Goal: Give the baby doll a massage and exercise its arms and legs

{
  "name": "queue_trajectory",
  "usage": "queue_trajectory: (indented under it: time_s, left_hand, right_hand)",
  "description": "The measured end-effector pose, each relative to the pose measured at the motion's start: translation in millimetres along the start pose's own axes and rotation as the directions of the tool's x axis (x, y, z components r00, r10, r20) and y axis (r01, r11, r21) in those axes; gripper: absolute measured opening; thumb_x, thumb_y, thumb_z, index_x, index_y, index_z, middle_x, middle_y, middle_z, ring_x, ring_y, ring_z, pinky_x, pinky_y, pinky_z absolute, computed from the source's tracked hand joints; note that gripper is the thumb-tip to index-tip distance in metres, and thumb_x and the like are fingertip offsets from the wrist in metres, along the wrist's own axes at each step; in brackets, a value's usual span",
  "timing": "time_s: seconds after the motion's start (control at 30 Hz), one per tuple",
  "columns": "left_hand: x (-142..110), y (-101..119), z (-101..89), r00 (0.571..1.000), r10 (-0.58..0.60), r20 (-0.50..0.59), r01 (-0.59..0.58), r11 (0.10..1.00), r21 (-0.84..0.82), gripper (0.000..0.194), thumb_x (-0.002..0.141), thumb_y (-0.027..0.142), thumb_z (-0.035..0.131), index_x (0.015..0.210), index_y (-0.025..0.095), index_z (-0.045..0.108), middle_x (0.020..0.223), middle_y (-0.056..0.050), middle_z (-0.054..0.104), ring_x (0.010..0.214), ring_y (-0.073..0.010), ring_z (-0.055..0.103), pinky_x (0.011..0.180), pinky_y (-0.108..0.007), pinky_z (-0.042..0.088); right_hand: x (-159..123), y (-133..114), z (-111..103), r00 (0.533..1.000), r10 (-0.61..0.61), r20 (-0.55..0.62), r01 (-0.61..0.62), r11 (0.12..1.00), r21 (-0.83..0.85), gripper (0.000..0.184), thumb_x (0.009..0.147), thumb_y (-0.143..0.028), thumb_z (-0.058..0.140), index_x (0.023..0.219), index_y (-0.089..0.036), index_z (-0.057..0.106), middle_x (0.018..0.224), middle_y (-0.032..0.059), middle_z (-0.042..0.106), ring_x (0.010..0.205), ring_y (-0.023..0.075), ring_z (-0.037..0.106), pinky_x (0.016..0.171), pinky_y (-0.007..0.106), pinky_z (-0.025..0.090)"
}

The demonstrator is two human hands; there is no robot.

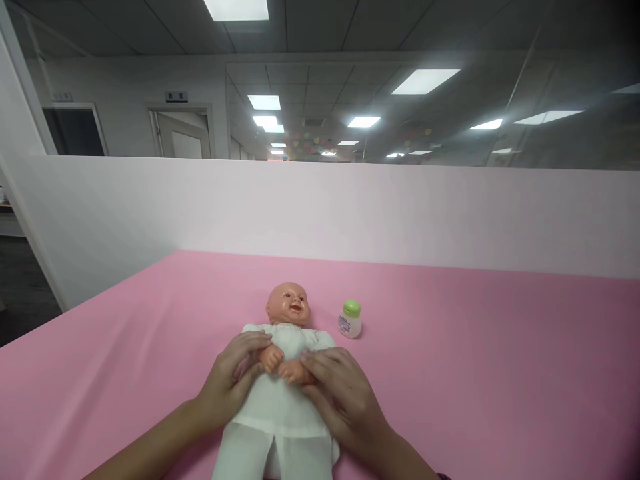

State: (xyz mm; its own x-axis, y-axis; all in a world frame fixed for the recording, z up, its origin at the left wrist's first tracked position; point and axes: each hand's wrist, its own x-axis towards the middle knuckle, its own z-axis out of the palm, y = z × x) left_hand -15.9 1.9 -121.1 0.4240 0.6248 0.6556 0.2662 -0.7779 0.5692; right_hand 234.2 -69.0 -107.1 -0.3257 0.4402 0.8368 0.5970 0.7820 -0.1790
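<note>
Holding a bald plastic baby doll in white clothes point(281, 407) by both arms

Our left hand point(231, 380) curls round one forearm, our right hand point(346, 393) the other; the doll lies face-up on smooth pink sheeting point(480, 373), near a rounded, green-capped translucent bottle point(350, 321).

Doll point(281, 408) on cloth point(480, 373), bottle point(350, 321) at right, partition point(350, 212) behind

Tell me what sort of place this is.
Probably an office-like room: ceiling light panels, a white partition and a door show beyond the pink-covered table where the doll lies.
</note>
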Motion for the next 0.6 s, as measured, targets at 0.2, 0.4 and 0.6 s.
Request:
queue_trajectory:
  time_s: [0.2, 0.4, 0.6]
  left_hand:
    - [10.6, -1.3, -1.0, 0.857, -0.43, -0.282, 0.323, 0.877, -0.357, 0.024, 0.097, 0.036, 0.05, 0.121, 0.032, 0.051, 0.135, -0.002, 0.056, 0.13, -0.0168, 0.05, 0.109, -0.033, 0.042]
    - [20.3, -31.9, -18.2, 0.47, -0.788, -0.398, 0.444, 0.601, -0.664, 0.016, 0.095, 0.026, 0.052, 0.111, 0.03, 0.052, 0.126, -0.001, 0.058, 0.119, -0.0158, 0.056, 0.099, -0.031, 0.047]
    - [18.7, -70.3, -30.3, 0.272, -0.916, -0.296, 0.425, 0.39, -0.817, 0.019, 0.088, 0.004, 0.045, 0.083, 0.019, 0.056, 0.085, -0.002, 0.061, 0.079, -0.0135, 0.062, 0.085, -0.031, 0.051]
  right_hand:
    - [2.4, 3.0, 2.0, 0.635, 0.687, -0.354, -0.562, 0.724, 0.399, 0.039, 0.092, -0.039, 0.06, 0.128, -0.024, 0.055, 0.129, 0.0088, 0.063, 0.12, 0.0233, 0.059, 0.102, 0.043, 0.05]
    - [5.2, 31.7, -9.8, 0.085, 0.951, -0.298, -0.573, 0.291, 0.766, 0.057, 0.081, -0.053, 0.066, 0.125, -0.02, 0.053, 0.134, 0.0106, 0.059, 0.123, 0.0256, 0.057, 0.102, 0.04, 0.05]
    - [-8.9, 65.7, -10.3, -0.322, 0.947, -0.005, -0.358, -0.117, 0.926, 0.048, 0.079, -0.031, 0.063, 0.127, -0.024, 0.058, 0.134, 0.0067, 0.059, 0.109, 0.0218, 0.063, 0.069, 0.028, 0.059]
